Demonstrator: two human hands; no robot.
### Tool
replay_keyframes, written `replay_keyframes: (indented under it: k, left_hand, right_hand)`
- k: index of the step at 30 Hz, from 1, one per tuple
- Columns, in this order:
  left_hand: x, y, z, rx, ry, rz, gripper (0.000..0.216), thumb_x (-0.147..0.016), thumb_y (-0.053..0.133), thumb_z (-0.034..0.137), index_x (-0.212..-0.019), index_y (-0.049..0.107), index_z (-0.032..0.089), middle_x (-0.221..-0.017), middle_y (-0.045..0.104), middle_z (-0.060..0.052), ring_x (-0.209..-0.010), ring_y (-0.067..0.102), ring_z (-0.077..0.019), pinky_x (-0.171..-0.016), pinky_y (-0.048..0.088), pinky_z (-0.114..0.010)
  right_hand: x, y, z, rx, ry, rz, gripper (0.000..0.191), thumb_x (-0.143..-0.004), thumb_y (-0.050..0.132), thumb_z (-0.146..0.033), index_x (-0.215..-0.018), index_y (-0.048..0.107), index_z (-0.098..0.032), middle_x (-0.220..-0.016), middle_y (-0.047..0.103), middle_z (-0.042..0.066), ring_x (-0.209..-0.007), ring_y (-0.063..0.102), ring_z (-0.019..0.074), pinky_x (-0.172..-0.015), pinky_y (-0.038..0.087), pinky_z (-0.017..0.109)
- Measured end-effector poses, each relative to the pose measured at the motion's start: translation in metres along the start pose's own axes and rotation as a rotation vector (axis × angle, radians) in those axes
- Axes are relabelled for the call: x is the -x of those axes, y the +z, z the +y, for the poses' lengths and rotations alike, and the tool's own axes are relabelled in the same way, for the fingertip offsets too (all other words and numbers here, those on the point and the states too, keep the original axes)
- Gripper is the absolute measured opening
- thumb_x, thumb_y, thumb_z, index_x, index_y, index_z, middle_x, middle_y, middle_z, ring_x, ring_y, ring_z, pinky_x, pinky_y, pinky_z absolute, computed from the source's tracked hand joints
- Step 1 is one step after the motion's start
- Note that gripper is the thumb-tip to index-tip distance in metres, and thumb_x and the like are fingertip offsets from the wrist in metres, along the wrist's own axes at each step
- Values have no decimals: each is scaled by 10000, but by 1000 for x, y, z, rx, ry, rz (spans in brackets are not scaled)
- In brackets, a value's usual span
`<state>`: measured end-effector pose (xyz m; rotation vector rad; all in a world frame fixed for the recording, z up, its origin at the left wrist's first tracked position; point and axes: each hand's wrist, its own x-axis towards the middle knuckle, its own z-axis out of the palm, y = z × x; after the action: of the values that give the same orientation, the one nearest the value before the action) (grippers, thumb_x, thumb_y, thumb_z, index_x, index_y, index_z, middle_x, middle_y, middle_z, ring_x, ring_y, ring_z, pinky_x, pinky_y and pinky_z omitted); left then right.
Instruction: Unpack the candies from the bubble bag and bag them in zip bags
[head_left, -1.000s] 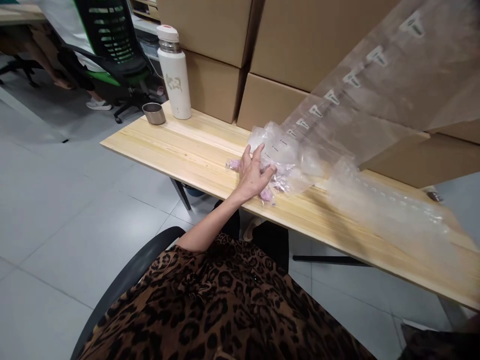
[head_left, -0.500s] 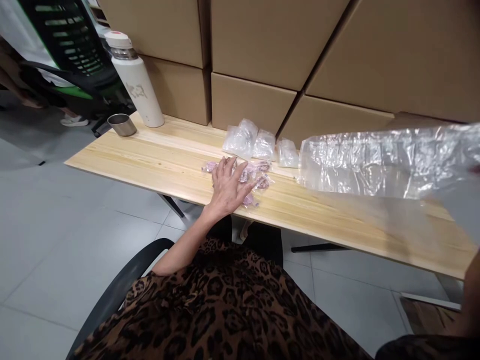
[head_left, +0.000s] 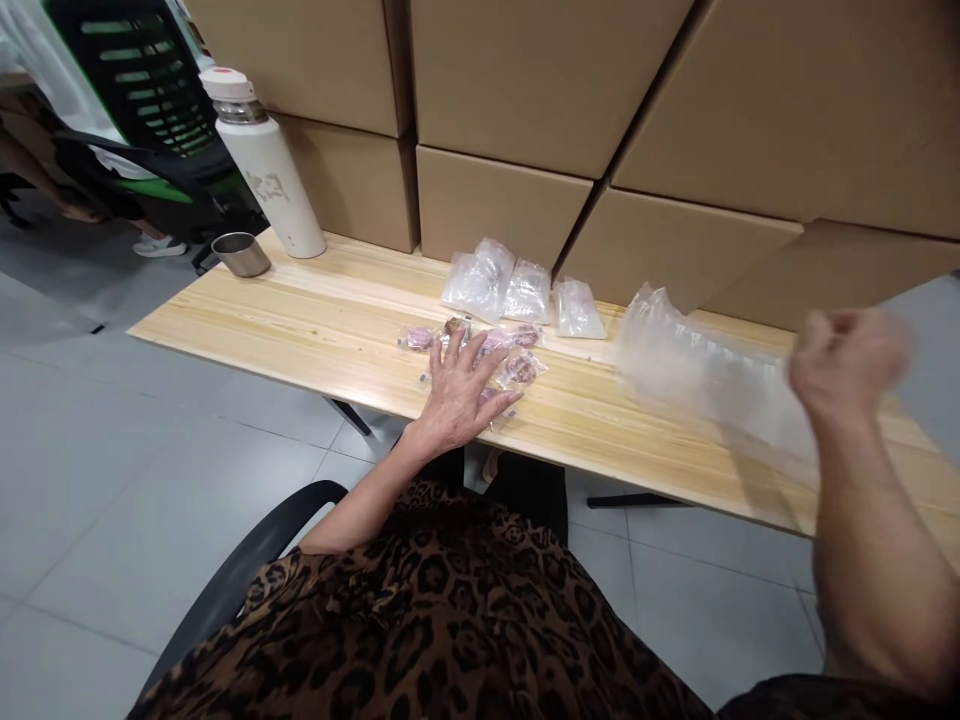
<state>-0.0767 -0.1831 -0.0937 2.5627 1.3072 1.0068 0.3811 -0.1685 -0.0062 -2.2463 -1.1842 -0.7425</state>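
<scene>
My left hand (head_left: 456, 395) lies with fingers spread over several small clear packets on the wooden table (head_left: 322, 330). They look like individually wrapped sweets, pink-purple or brown inside; a pink one (head_left: 418, 338) shows left of the fingers and a brown one (head_left: 521, 369) to the right. Some are partly hidden under the palm. My right hand (head_left: 847, 365), smeared by motion, is curled closed at the right end of a long clear plastic bag (head_left: 697, 370). The bag is blurred too, and its far end reaches left along the table.
Small filled clear bags (head_left: 480, 283) stand along the back of the table. Cardboard boxes (head_left: 510, 200) are stacked behind them. At the left are a white bottle (head_left: 270, 185) and a metal cup (head_left: 241, 256). A person sits beyond, near a black-and-green chair (head_left: 142, 90).
My right hand has come into view from the right edge, moving left. The plastic bag has dropped lower and drawn in. My left hand has shifted slightly toward me, showing more of the packets.
</scene>
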Motion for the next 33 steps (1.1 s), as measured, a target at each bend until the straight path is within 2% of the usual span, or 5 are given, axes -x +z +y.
replay_keyframes:
  k: [4,9,16,26,33]
  left_hand:
    - [1,1,0,16,7,7,636,-1018,530,687,-1510,586,289,-1678,486,-133,-1643,291,-432,-1319,195,-700]
    - [3,-4,5,46,-28,-8,590,-1014,595,625,-1509,591,305,-1671,492,-123,-1648,288,-426,-1316,202,-723]
    - [-6,-14,16,176,-89,-55,545,-1042,591,552,-1518,595,287,-1673,485,-136,-1649,294,-426,-1314,228,-725]
    - [-34,-9,32,566,-122,-49,525,-1015,646,465,-1480,594,224,-1622,559,-161,-1594,432,-322,-1334,313,-591]
    - [-103,5,56,996,-489,-226,597,-989,626,323,-1552,519,157,-1677,523,-178,-1555,521,-301,-1277,432,-459]
  right_hand:
    - [49,-9,-133,-167,-278,-484,327,-1072,535,-438,-1186,670,-163,-1191,715,192,-1069,639,279,-911,462,413]
    - [84,-5,-223,-37,-350,-657,623,-1058,568,-516,-1448,526,-33,-1455,547,321,-1370,550,443,-1073,458,530]
    - [83,11,-212,-2,-313,-711,514,-1073,267,-227,-1439,565,-25,-1460,538,338,-1293,629,447,-1052,486,555]
    - [90,4,-221,31,-267,-658,433,-1047,468,-224,-1422,549,-22,-1440,587,308,-1277,652,403,-1029,500,445]
    - [95,5,-184,-293,-149,-547,389,-1076,290,-251,-1317,560,-106,-1256,689,218,-1183,650,312,-1008,470,413]
